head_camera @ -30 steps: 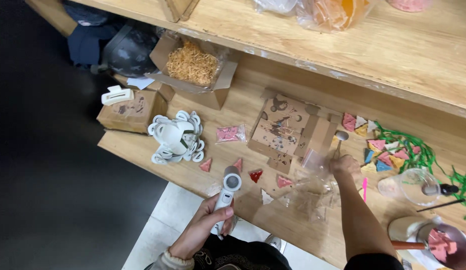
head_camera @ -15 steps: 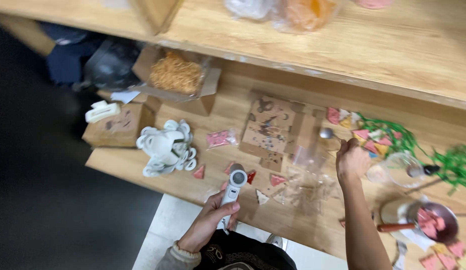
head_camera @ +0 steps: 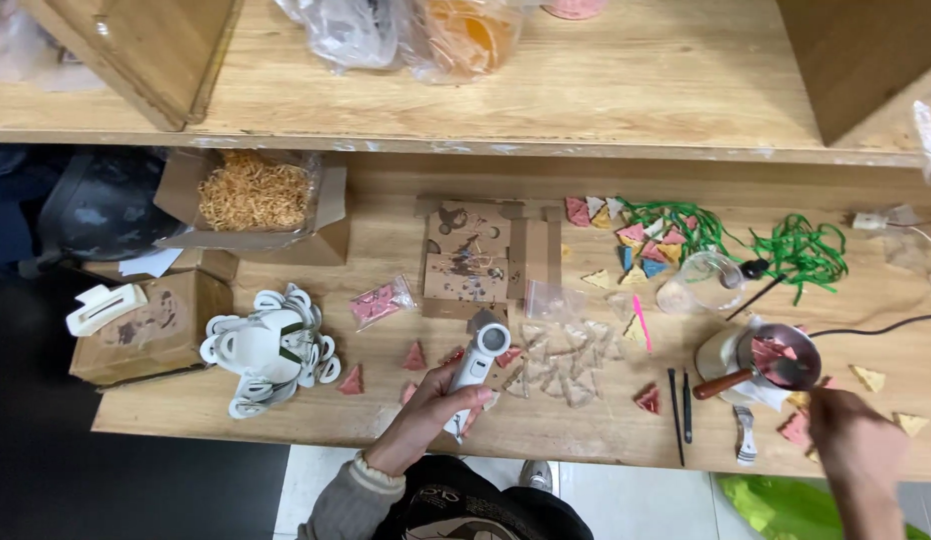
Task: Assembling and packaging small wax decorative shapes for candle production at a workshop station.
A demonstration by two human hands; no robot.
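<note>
My left hand grips a white handheld device with a round lens-like head, held just above the wooden bench. Its head lies next to a pile of small clear bags with pale triangles inside. My right hand is at the far right front of the bench, its back towards the camera. Its fingers reach beside a small pan with a wooden handle and red pieces in it. Whether that hand holds anything is hidden. Pink and yellow triangles lie by its fingers.
A printed cardboard sheet lies at the centre back, with a box of straw to its left. White plastic pieces and a small brown box sit at the left. Green cords, a glass cup and thin black tools are at the right.
My right hand has left the clear bags at the centre and moved right, down beside the pan. My left hand still holds the white device. The view has shifted right.
</note>
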